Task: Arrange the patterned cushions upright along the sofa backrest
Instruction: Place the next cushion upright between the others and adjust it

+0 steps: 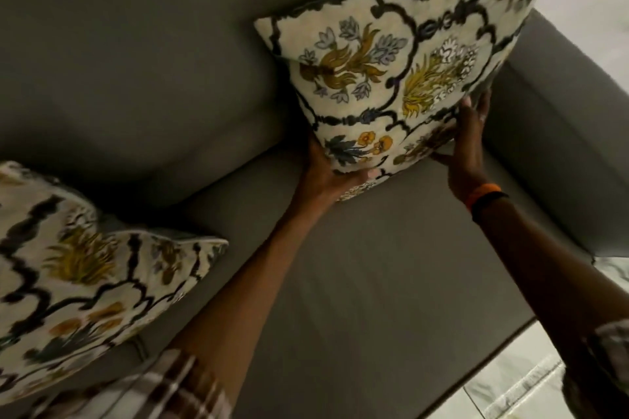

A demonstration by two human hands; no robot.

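A cream cushion with dark scrollwork and yellow flowers [401, 65] stands upright against the grey sofa backrest [143, 54] near the right armrest. My left hand [326, 170] grips its lower left corner from underneath. My right hand [466, 143] presses flat against its lower right edge, fingers spread. A second cushion of the same pattern [85, 269] lies tilted on the seat at the left, leaning toward the backrest, with nothing touching it.
The grey seat [357, 282] stretches between the two cushions. The sofa's right armrest [558, 133] rises beside the held cushion. Pale tiled floor [517, 384] shows at the lower right past the seat's front edge.
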